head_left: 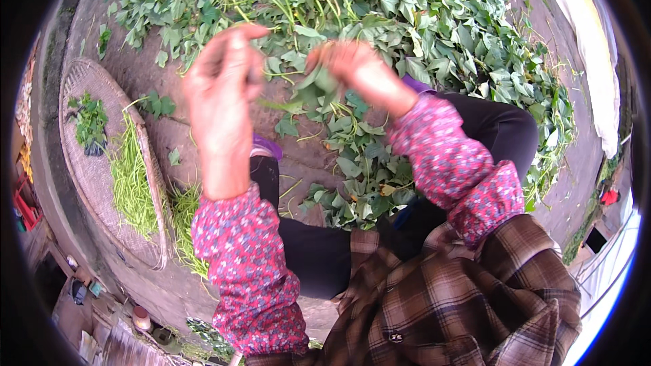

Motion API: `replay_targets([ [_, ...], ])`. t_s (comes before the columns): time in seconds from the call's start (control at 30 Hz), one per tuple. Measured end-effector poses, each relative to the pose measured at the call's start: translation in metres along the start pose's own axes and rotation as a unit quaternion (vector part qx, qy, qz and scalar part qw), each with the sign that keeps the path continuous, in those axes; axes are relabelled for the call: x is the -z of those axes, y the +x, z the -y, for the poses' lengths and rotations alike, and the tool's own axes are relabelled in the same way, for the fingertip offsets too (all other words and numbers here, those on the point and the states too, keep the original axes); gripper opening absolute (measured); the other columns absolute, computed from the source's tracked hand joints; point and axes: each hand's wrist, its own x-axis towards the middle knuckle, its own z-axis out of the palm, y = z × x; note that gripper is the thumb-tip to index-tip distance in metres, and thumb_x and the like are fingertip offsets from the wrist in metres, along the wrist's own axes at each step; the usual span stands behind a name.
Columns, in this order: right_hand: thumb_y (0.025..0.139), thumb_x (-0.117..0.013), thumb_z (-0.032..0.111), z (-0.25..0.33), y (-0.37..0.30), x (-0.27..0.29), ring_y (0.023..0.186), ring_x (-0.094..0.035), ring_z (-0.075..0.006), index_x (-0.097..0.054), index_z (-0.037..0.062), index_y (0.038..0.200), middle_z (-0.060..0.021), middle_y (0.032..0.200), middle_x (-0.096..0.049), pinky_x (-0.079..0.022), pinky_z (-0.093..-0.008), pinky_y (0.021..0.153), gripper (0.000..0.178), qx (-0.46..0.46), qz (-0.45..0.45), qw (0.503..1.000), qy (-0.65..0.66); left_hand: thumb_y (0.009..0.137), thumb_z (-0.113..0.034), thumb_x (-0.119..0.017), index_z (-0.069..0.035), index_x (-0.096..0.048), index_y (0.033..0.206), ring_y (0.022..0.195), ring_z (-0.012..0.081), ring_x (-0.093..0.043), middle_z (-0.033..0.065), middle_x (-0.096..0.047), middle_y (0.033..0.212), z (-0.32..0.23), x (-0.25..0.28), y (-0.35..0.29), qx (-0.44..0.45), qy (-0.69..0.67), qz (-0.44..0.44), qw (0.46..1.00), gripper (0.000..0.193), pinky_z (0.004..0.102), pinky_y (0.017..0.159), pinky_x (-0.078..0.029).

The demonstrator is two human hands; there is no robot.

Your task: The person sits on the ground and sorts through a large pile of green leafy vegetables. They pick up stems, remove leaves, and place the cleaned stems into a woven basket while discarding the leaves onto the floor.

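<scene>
My left hand (225,85) is raised over the ground at centre left, slightly blurred. Its index finger stretches to the right, apart from the other loosely bent fingers, and I see nothing in its grasp. To its right, my right hand (358,71) is closed, pinching a green sweet potato leaf (319,88) that hangs below the fingers. A pale green stem (277,104) shows between the hands, partly blurred. Beyond both hands spreads a large heap of sweet potato vines (468,41), with leaves and long stems tangled together. More leafy vines (352,163) lie between my legs.
At left, a shallow woven basket (88,183) holds a pile of stripped green stems (131,186) and a small leafy bunch (88,122). More stems (186,220) lie beside its right rim. A pale cloth (586,47) runs along the far right. Loose leaves dot the paved ground.
</scene>
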Motion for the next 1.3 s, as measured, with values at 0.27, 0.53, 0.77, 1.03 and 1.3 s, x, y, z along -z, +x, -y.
replay_targets([
  [0.27,0.073,-0.060,0.026,-0.296,-0.139,0.066,0.074,-0.062,-0.0306,-0.062,-0.0017,0.085,-0.0189,0.078,-0.063,-0.047,-0.0375,0.064,0.030,-0.397,-0.390,0.736,-0.386,0.087,-0.016,-0.054,0.004,-0.055,0.098,0.048,0.0005,-0.025,-0.0060,-0.036,0.060,0.003,0.014,0.000,0.038,-0.027,-0.127,0.991,0.022,0.0165,0.040,-0.016],
  [0.53,0.074,-0.063,0.022,-0.314,-0.110,0.063,0.071,-0.060,-0.0221,-0.063,-0.0017,0.086,-0.0122,0.080,-0.064,-0.046,-0.0306,0.063,0.026,-0.400,-0.450,0.769,-0.215,0.093,-0.023,-0.041,0.003,-0.055,0.100,0.044,0.0015,-0.022,-0.0073,-0.026,0.054,0.006,0.015,0.007,0.126,-0.038,-0.015,0.991,0.031,0.0183,0.038,-0.015],
  [0.77,0.087,-0.052,0.011,-0.113,-0.026,-0.027,0.056,-0.049,-0.0068,-0.061,-0.0024,0.085,-0.0015,0.064,-0.056,-0.039,-0.0207,0.053,0.016,-0.071,-0.252,0.955,0.141,0.093,-0.023,-0.036,0.004,-0.056,0.099,0.054,0.0145,-0.051,0.0050,-0.053,0.059,0.041,0.006,-0.001,0.100,0.313,-0.002,0.944,0.034,0.0272,0.051,-0.040],
  [1.03,0.085,-0.054,0.008,0.007,-0.014,-0.065,0.059,-0.051,-0.0064,-0.060,-0.0039,0.090,-0.0028,0.069,-0.058,-0.043,-0.0222,0.054,0.014,0.094,-0.056,0.993,0.050,0.094,-0.020,-0.035,-0.001,-0.052,0.098,0.061,0.0133,-0.058,0.0091,-0.059,0.075,0.043,-0.005,0.008,0.171,0.022,0.027,0.985,0.026,0.0237,0.051,-0.047],
  [1.3,0.083,-0.049,0.004,0.003,-0.033,-0.072,0.066,-0.052,-0.0194,-0.056,-0.0058,0.087,-0.0127,0.072,-0.053,-0.043,-0.0300,0.061,0.013,0.064,-0.069,0.991,-0.099,0.095,-0.019,-0.035,-0.006,-0.045,0.084,0.046,0.0047,-0.023,-0.0042,-0.030,0.058,0.031,0.004,0.005,0.132,-0.194,-0.010,0.972,0.020,0.0199,0.038,-0.017],
])
